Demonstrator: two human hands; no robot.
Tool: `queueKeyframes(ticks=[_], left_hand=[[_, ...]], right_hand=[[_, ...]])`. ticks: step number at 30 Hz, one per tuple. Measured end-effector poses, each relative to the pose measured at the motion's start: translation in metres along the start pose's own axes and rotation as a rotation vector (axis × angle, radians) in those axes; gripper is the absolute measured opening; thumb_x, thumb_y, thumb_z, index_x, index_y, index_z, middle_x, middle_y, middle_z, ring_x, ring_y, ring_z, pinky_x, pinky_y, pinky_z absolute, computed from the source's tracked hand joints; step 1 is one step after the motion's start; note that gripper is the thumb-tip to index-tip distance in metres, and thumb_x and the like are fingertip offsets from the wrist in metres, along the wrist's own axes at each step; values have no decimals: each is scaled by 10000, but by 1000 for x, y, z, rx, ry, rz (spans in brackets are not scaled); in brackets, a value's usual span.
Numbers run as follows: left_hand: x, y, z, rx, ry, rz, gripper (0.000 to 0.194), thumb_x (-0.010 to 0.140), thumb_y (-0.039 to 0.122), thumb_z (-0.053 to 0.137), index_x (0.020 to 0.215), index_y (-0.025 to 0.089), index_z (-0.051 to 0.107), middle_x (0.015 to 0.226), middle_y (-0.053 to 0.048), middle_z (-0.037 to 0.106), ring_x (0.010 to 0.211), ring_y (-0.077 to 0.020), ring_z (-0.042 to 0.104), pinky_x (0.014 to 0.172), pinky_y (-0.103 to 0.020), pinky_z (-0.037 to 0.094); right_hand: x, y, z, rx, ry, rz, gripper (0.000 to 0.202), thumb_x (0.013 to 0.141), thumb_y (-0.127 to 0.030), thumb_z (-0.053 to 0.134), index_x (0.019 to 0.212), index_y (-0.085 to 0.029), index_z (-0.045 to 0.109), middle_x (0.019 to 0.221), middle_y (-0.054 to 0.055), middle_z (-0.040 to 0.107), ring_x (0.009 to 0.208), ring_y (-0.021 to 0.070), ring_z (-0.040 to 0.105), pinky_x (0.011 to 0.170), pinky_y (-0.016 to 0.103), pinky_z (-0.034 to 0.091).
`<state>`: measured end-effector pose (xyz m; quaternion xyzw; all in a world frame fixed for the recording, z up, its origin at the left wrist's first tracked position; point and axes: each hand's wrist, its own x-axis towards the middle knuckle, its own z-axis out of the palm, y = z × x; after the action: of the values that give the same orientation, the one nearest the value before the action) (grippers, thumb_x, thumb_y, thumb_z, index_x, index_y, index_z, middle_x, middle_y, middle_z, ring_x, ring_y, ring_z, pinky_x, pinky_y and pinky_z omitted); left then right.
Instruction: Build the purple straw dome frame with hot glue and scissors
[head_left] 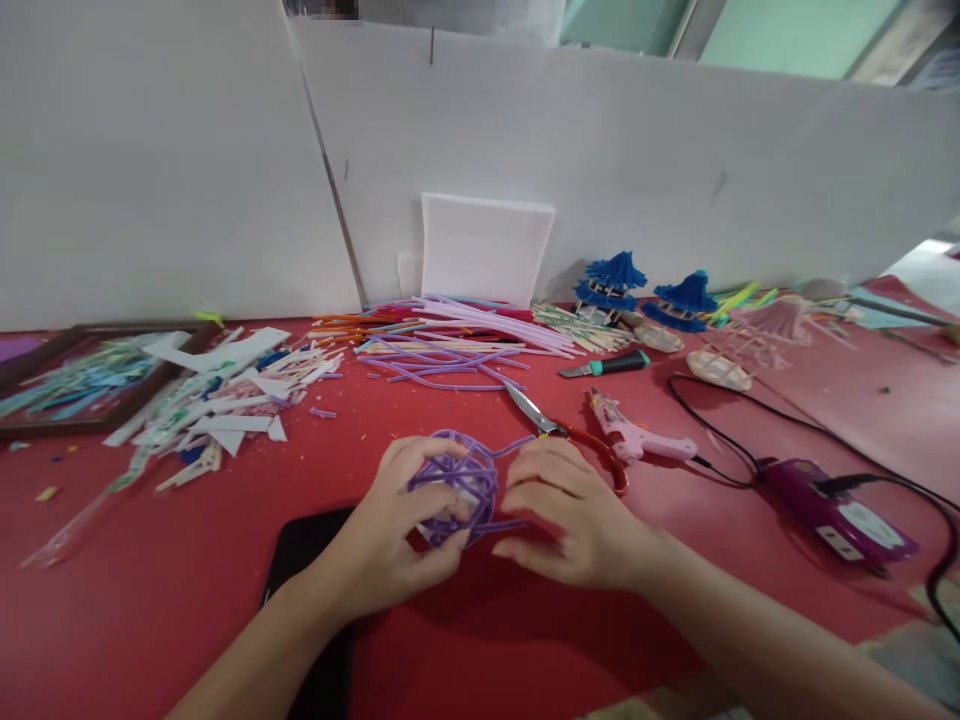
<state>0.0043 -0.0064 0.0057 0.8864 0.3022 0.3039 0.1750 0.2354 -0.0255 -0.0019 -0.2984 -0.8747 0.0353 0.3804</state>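
Observation:
My left hand is closed round an openwork ball of bent purple strands, with something pale showing inside it. Two loose purple strand ends stick out from the ball toward the right. Beside it, my right hand has its fingers curved, with a gap between thumb and fingers; the upper strand runs up to its index finger, and whether it touches is unclear. Just beyond the right hand lie scissors with red handles. Under the left wrist is a flat black object.
A pink glue gun is cabled toward a purple power strip. Behind lie a utility knife, a pile of coloured strands and blue tiered models. At left are white paper scraps and a brown frame.

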Motion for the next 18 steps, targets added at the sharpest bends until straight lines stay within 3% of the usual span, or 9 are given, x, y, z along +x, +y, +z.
queueKeyframes(ticks=[4, 10, 18], left_hand=[[-1, 1, -1, 12, -24, -7, 107, 805, 158, 577, 852, 237, 632, 1224, -55, 487, 1167, -245, 438, 994, -411, 391], [-2, 2, -2, 30, -15, 4, 134, 799, 149, 566, 864, 239, 642, 1227, -60, 498, 1143, -250, 449, 958, -411, 413], [-1, 1, -2, 38, -6, 5, 149, 789, 145, 562, 865, 239, 647, 1222, -67, 508, 1150, -255, 455, 955, -418, 427]], right_hand=[[-2, 0, 8, 27, -83, -23, 101, 916, -260, 570, 876, -188, 628, 742, 31, 661, 700, 158, 568, 688, 294, 472], [0, -1, 8, 199, -61, 93, 102, 923, -196, 534, 928, -200, 635, 757, 32, 671, 686, 153, 558, 652, 282, 465], [-1, 0, 11, 222, -7, 259, 92, 916, -221, 559, 872, -216, 638, 737, 25, 661, 694, 154, 602, 652, 265, 494]])
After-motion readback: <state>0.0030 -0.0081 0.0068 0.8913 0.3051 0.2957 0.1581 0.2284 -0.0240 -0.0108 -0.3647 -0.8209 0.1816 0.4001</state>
